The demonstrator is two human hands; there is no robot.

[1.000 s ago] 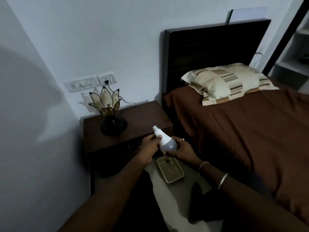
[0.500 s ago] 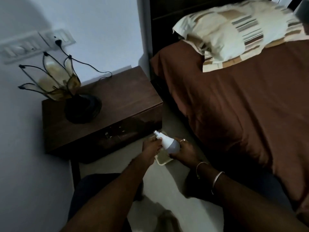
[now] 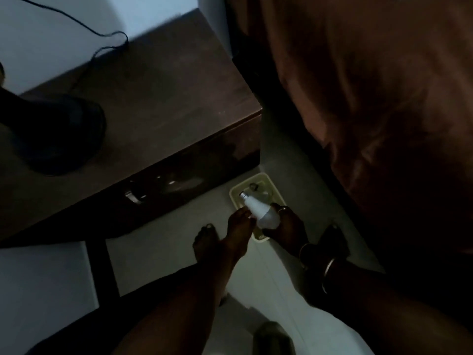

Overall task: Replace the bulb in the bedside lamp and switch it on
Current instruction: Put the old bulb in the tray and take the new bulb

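Bulb (image 3: 261, 212), white, is held low over a tray (image 3: 266, 181) on the floor, the left hand's (image 3: 239, 226) grip and right hand's (image 3: 288, 225) grip closed on it. Next, likely setting it down.

lamp base (image 3: 51, 134): cut off at left edge, shade out of view | tray (image 3: 275, 184): near end hidden by hands, contents too dim | whole view motion-blurred

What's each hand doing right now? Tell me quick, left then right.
Left hand: closed on the neck end of the white bulb.
Right hand: closed around the round end of the same bulb, above the tray.
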